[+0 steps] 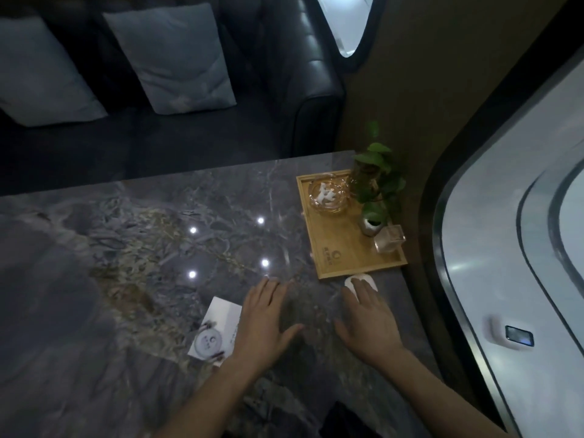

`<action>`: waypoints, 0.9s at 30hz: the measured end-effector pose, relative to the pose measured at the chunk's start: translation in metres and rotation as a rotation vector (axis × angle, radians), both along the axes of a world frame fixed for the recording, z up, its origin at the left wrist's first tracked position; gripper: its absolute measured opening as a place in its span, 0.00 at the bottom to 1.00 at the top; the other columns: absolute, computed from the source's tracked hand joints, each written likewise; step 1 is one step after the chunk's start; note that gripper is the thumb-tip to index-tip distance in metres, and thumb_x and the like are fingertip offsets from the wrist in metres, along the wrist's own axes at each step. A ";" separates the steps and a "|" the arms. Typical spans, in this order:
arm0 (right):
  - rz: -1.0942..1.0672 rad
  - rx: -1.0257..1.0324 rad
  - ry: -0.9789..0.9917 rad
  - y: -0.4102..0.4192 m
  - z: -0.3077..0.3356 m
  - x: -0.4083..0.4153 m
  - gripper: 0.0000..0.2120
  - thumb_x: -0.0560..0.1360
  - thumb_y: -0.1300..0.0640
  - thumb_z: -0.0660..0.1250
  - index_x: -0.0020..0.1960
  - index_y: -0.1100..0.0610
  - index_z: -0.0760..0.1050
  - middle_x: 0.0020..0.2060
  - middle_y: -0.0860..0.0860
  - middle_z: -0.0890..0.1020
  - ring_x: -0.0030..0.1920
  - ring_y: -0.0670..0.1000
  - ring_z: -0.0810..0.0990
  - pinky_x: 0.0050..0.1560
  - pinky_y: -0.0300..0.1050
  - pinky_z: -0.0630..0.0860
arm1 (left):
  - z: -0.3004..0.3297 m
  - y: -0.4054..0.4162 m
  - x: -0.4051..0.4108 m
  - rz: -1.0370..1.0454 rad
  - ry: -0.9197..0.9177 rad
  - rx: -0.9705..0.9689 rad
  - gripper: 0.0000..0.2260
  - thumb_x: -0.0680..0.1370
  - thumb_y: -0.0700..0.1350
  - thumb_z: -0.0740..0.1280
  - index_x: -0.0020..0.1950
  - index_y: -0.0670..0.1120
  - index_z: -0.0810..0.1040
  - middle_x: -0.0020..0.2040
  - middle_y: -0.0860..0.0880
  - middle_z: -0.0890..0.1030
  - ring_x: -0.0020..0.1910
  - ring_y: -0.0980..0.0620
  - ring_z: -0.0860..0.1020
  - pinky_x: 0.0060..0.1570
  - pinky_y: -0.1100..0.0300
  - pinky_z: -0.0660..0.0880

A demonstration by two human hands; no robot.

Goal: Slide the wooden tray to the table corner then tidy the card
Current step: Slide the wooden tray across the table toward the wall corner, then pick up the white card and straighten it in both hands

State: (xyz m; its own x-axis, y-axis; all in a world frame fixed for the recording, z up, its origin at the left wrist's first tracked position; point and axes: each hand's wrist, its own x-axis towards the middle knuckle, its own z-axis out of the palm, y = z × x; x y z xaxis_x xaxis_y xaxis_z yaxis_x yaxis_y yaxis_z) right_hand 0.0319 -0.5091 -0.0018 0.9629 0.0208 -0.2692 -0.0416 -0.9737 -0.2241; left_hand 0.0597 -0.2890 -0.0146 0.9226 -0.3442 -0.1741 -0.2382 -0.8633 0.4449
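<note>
Both my hands are out over the grey veined marble table (132, 248), palms down and fingers spread, gripping nothing. My left hand (264, 324) lies flat and open near the middle of the near side, its outer edge just over the corner of the white rectangular card (218, 330), which lies flat on the marble, turned at a slant, with a round grey emblem printed on its near end. My right hand (368, 320) is open too, stretched farther toward the right edge of the table; its fingertips rest on a small white rounded object (349, 282) that I cannot identify, lying just beside the near rim of the tray. The light wooden rectangular tray (335, 248) with a low raised rim sits at the far right corner of the table, its long side running along the right edge, apart from both of my hands. A dark logo is stamped on its bare near part. On the tray stand a clear amber-tinted glass ashtray (328, 196) at the far end, a leafy green plant (376, 175) in a glass vessel at the far right corner, a small white pot (369, 226) with green leaves, and a clear square glass bottle (389, 238) on the right side. Beyond the table stands a dark leather sofa (309, 74) with two pale grey cushions (177, 58).
</note>
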 end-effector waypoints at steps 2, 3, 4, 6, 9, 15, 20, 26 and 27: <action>0.026 0.005 0.023 0.016 0.000 -0.007 0.32 0.69 0.41 0.64 0.67 0.57 0.68 0.66 0.59 0.73 0.67 0.60 0.70 0.66 0.55 0.70 | -0.001 0.017 -0.014 0.023 -0.008 -0.005 0.39 0.73 0.64 0.66 0.80 0.50 0.59 0.80 0.49 0.60 0.80 0.47 0.54 0.79 0.51 0.50; 0.030 0.007 0.022 0.023 0.001 -0.009 0.31 0.69 0.40 0.63 0.67 0.56 0.68 0.66 0.58 0.73 0.67 0.59 0.70 0.65 0.55 0.71 | -0.001 0.022 -0.019 0.040 -0.007 -0.014 0.40 0.73 0.63 0.67 0.80 0.50 0.59 0.80 0.49 0.60 0.80 0.47 0.54 0.78 0.52 0.49; 0.037 0.011 0.010 0.035 0.002 -0.013 0.31 0.69 0.40 0.63 0.66 0.56 0.69 0.65 0.58 0.73 0.66 0.59 0.71 0.63 0.54 0.72 | -0.001 0.035 -0.026 0.061 0.000 -0.021 0.40 0.73 0.63 0.68 0.80 0.50 0.59 0.80 0.49 0.60 0.80 0.47 0.53 0.78 0.51 0.50; 0.017 0.025 0.014 0.043 0.000 -0.020 0.31 0.68 0.40 0.63 0.65 0.57 0.72 0.63 0.60 0.76 0.63 0.61 0.74 0.61 0.55 0.74 | -0.001 0.043 -0.034 0.076 0.003 -0.013 0.40 0.72 0.63 0.69 0.80 0.49 0.60 0.80 0.49 0.60 0.80 0.47 0.53 0.79 0.48 0.53; 0.036 0.013 0.000 0.068 -0.003 -0.028 0.37 0.67 0.39 0.66 0.69 0.59 0.70 0.67 0.62 0.74 0.68 0.63 0.71 0.66 0.57 0.69 | -0.003 0.072 -0.046 0.141 0.019 -0.003 0.41 0.72 0.63 0.69 0.79 0.48 0.60 0.81 0.49 0.57 0.81 0.47 0.51 0.78 0.45 0.53; 0.062 0.136 0.098 0.114 -0.006 -0.034 0.46 0.71 0.33 0.61 0.78 0.51 0.45 0.79 0.55 0.51 0.78 0.55 0.48 0.76 0.52 0.52 | -0.005 0.114 -0.060 0.285 0.119 -0.094 0.45 0.71 0.63 0.69 0.81 0.51 0.51 0.82 0.51 0.48 0.81 0.50 0.46 0.78 0.48 0.53; 0.015 0.254 0.178 0.146 -0.016 -0.035 0.49 0.68 0.32 0.64 0.78 0.48 0.41 0.79 0.51 0.49 0.78 0.51 0.47 0.75 0.52 0.56 | -0.009 0.136 -0.061 0.390 0.220 -0.242 0.47 0.70 0.61 0.74 0.81 0.51 0.52 0.82 0.52 0.53 0.80 0.54 0.52 0.73 0.59 0.56; -0.016 0.282 0.171 0.165 -0.016 -0.032 0.52 0.66 0.33 0.65 0.78 0.50 0.42 0.78 0.52 0.51 0.77 0.53 0.50 0.74 0.55 0.57 | -0.012 0.149 -0.057 0.392 0.293 -0.287 0.48 0.68 0.60 0.76 0.81 0.49 0.55 0.79 0.52 0.61 0.76 0.53 0.63 0.71 0.57 0.65; -0.025 0.282 0.174 0.168 -0.016 -0.031 0.52 0.66 0.33 0.66 0.78 0.51 0.42 0.79 0.52 0.50 0.77 0.53 0.49 0.75 0.54 0.56 | -0.012 0.151 -0.057 0.385 0.299 -0.298 0.47 0.68 0.59 0.76 0.81 0.49 0.56 0.78 0.53 0.62 0.76 0.54 0.64 0.70 0.59 0.65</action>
State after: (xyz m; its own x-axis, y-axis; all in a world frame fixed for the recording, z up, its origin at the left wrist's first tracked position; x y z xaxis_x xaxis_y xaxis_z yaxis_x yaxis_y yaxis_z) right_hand 0.0009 -0.3413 -0.0177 0.9041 0.0949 -0.4166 -0.1261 -0.8723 -0.4724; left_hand 0.0032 -0.1379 -0.0266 0.9166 -0.0677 -0.3941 0.2424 -0.6898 0.6822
